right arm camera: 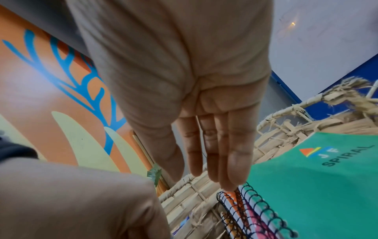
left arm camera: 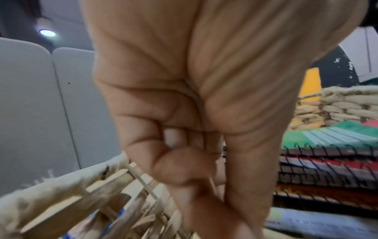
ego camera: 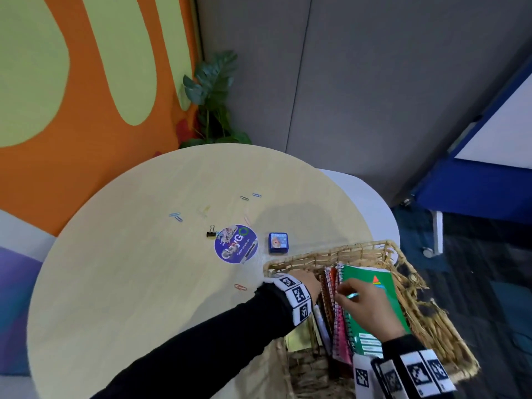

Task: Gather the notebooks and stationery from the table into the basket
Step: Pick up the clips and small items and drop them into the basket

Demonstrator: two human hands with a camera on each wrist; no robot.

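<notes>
A wicker basket (ego camera: 331, 251) sits at the table's right edge with several spiral notebooks on edge inside, the green notebook (ego camera: 365, 273) outermost. My right hand (ego camera: 345, 295) lays straight fingers (right arm camera: 231, 169) on the spiral bindings (right arm camera: 245, 203) beside the green notebook (right arm camera: 317, 186). My left hand (ego camera: 305, 283) reaches inside the basket's near-left corner, left of the notebooks. In the left wrist view this hand (left arm camera: 194, 177) has its fingers curled and I see nothing in them. Loose on the table lie paper clips (ego camera: 176, 216), a black binder clip (ego camera: 211, 234) and a small blue box (ego camera: 278, 243).
The round wooden table (ego camera: 129, 283) carries a round blue sticker (ego camera: 236, 248) at its middle. More paper clips lie at the back (ego camera: 244, 198) and near my left wrist (ego camera: 240, 287). A white pen (ego camera: 320, 321) lies in the basket. A plant (ego camera: 216, 105) stands behind the table.
</notes>
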